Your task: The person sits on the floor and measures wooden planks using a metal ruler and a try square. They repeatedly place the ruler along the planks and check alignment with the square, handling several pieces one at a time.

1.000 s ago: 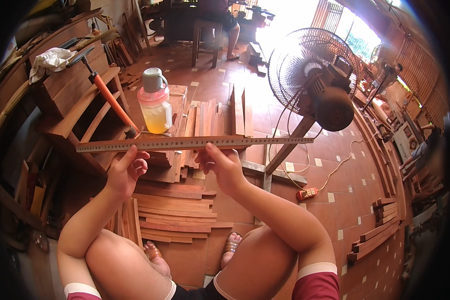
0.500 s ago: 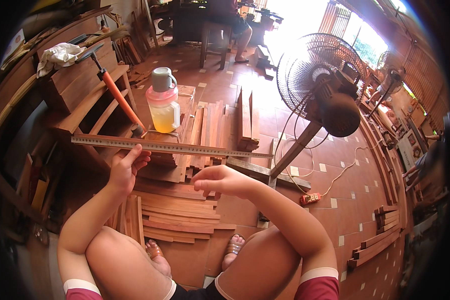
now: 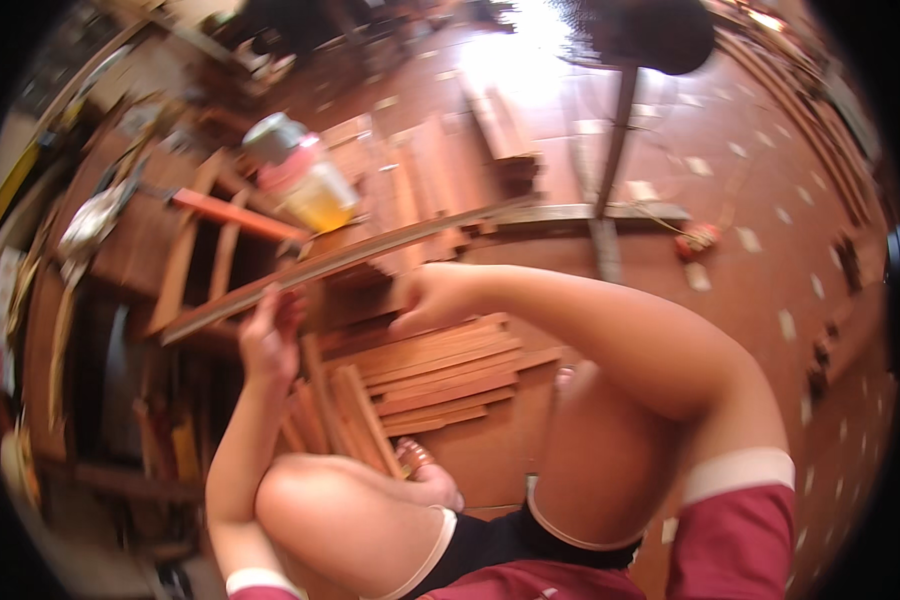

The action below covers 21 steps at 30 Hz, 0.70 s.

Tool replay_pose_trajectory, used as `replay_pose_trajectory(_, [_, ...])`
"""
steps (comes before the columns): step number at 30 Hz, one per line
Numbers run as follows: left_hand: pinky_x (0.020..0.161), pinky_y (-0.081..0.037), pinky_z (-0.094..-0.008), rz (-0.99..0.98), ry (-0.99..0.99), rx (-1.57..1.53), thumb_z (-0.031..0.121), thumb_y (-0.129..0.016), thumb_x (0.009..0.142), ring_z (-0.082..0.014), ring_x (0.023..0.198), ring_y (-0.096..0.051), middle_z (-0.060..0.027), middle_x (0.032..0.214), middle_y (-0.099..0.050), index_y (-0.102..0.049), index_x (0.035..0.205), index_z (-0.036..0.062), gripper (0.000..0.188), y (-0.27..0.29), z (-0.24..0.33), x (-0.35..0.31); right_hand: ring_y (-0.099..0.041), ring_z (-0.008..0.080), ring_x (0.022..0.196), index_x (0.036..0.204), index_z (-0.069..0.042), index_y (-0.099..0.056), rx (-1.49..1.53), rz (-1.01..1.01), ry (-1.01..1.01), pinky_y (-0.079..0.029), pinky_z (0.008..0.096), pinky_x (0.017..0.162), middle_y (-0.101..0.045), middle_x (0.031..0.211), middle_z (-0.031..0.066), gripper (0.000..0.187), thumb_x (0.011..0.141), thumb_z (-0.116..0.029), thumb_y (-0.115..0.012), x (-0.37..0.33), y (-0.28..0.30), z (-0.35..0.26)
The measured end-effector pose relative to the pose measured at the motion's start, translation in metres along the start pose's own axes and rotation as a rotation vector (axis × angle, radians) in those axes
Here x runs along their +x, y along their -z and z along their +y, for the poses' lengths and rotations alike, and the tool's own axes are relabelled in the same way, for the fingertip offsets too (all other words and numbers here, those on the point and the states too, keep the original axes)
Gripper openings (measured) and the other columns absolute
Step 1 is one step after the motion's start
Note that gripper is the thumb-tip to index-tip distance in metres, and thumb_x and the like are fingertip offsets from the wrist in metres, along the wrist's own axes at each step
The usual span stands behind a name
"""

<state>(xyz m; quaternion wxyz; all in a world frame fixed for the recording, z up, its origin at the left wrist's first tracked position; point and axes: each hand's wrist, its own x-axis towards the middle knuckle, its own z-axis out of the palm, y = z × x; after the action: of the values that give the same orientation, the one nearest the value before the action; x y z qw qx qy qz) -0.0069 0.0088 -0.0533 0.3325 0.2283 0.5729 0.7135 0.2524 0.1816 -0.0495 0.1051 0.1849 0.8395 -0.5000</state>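
A long straight ruler (image 3: 360, 257), with brown wood showing along its edges, slants up to the right in front of me. My left hand (image 3: 271, 335) pinches it near its left end, thumb up against the lower edge. Below its right half hangs my right hand (image 3: 432, 298), fingers bent downward and smeared by motion. That hand appears apart from the ruler, over stacked wooden strips (image 3: 440, 375). Beyond the ruler stands a clear jug (image 3: 310, 190) of yellow liquid with a pink lid, and a grey cup (image 3: 273, 138) sits upside down on top.
An orange-barrelled hand pump (image 3: 232, 214) leans by a wooden frame (image 3: 185, 265) at left. More wooden boards (image 3: 420, 165) lie beyond the ruler. A fan's pole (image 3: 618, 145) rises from its crossed base at right, near a red power socket (image 3: 697, 240) on the tiled floor.
My view has swung downward and turned, so everything is tilted and blurred. The ruler slants more steeply, its left end lower. My left hand still grips it, and my right hand stays below it.
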Motion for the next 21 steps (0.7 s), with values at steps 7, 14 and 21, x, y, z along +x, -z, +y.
replay_pose_trajectory(7, [0.071, -0.052, -0.0274, -0.116, -0.135, 0.257, 0.020, -0.069, 0.094, -0.0132, 0.077, -0.067, -0.0070, 0.090, -0.073, -0.070, 0.100, 0.0027, 0.018, -0.009, 0.011, -0.024, -0.064, 0.0139, 0.065, 0.090, 0.000, -0.072, -0.090, 0.444, 0.216, -0.052, 0.0290, 0.061, -0.070, 0.075, 0.0081, 0.018, 0.083, -0.016, -0.075, -0.018, 0.013, -0.015])
replay_pose_trajectory(14, [0.072, -0.053, -0.0282, -0.361, -0.217, 0.586, 0.013, -0.073, 0.090, -0.0108, 0.080, -0.066, -0.0063, 0.089, -0.073, -0.071, 0.100, -0.0002, 0.017, -0.031, 0.000, -0.028, -0.066, 0.0198, 0.063, 0.089, -0.005, -0.073, -0.176, 0.503, 0.332, -0.053, 0.0326, 0.062, -0.070, 0.077, 0.0091, 0.017, 0.081, -0.020, -0.074, -0.008, 0.006, -0.017])
replay_pose_trajectory(21, [0.074, -0.057, -0.0284, -0.563, -0.251, 0.622, 0.010, -0.076, 0.087, -0.0101, 0.082, -0.068, -0.0107, 0.090, -0.075, -0.071, 0.105, -0.0014, 0.022, -0.042, -0.011, -0.041, -0.066, 0.0226, 0.067, 0.091, -0.005, -0.073, -0.239, 0.303, 0.233, -0.053, 0.0345, 0.066, -0.070, 0.076, 0.0094, 0.021, 0.078, -0.022, -0.077, 0.008, -0.021, -0.020])
